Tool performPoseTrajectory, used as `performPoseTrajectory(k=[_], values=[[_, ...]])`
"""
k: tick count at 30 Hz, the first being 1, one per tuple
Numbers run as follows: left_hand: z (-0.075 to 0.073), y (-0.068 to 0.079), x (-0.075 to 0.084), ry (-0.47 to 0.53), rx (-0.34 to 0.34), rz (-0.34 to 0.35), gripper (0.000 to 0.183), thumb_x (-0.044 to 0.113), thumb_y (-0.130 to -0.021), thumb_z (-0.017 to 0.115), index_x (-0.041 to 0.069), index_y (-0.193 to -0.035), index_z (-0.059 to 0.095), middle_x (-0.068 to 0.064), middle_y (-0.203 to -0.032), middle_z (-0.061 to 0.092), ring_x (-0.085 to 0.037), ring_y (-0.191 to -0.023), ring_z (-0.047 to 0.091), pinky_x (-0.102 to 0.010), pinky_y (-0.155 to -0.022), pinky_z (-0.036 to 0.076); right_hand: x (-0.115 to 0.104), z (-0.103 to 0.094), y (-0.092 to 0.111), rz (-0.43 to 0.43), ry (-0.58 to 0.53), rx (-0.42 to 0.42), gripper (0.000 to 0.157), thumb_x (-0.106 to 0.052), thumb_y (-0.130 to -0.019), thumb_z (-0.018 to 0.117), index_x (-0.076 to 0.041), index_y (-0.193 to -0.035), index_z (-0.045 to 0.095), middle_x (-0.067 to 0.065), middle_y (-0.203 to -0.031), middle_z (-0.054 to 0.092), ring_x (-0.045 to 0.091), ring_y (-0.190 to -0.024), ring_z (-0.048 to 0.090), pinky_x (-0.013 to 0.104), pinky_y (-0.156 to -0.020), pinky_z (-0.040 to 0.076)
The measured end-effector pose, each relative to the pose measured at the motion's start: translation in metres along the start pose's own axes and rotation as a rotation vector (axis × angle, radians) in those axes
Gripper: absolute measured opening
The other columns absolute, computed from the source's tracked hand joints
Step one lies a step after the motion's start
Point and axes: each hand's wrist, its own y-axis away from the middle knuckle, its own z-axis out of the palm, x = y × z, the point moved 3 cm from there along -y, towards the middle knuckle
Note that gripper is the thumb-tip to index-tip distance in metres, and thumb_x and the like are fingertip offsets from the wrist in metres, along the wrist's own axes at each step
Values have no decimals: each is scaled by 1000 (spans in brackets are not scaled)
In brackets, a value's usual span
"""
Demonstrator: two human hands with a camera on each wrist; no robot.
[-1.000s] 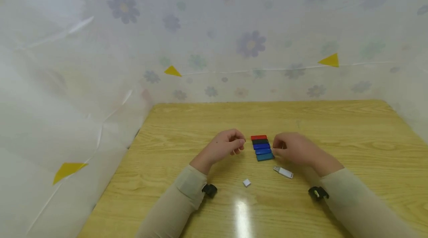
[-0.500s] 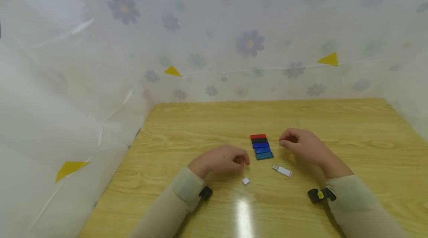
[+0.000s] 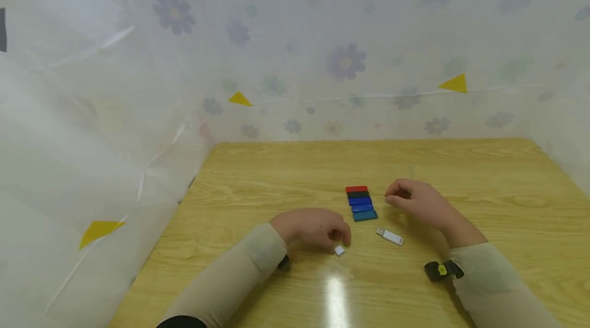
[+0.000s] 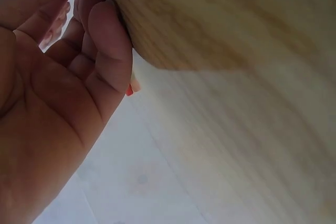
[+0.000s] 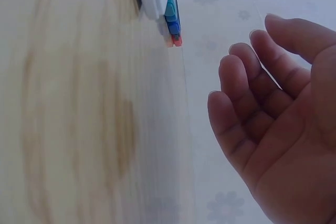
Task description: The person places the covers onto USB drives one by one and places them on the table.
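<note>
My left hand [image 3: 318, 228] hovers low over the wood-grain table, fingers bent downward right at a small white cap [image 3: 339, 250]. Whether the fingertips touch the cap is hard to tell; the left wrist view does not show it clearly. A white USB flash drive [image 3: 392, 237] with its metal plug bare lies to the right of the cap. Behind it is a stacked row of flash drives: red [image 3: 357, 189], black [image 3: 358, 195], two blue [image 3: 360, 201] and teal [image 3: 365, 216]. My right hand [image 3: 419, 202] is loosely curved to the right of that row, holding nothing.
The table [image 3: 276, 164] meets a flower-printed plastic sheet [image 3: 295, 51] at the back, and another sheet hangs on the left. Yellow tape pieces [image 3: 454, 83] mark the sheets. A glare spot [image 3: 336, 297] shines near the front.
My left hand has come from beside the row of flash drives toward me, down to the white cap. My right hand drew slightly right, away from the row, then stayed still.
</note>
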Motion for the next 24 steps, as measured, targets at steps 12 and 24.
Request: performPoseTrajectory(k=[12, 24], values=[[4, -3, 2, -72, 6, 8, 11, 13, -96, 69, 21, -102, 66, 9, -91, 55, -6, -82, 49, -19, -74, 42, 2, 1, -1, 4, 18, -18, 17, -28, -101, 65, -12, -105, 69, -2, -98, 67, 19, -85, 59, 37, -76, 50], [-10, 12, -4, 200, 324, -153, 14, 15, -100, 64, 25, -110, 64, 14, -97, 63, -2, -86, 59, -22, -77, 50, 0, -5, 5, 7, 51, -132, 11, -21, -99, 68, -12, -105, 69, -2, -100, 68, 16, -87, 59, 33, -75, 50]])
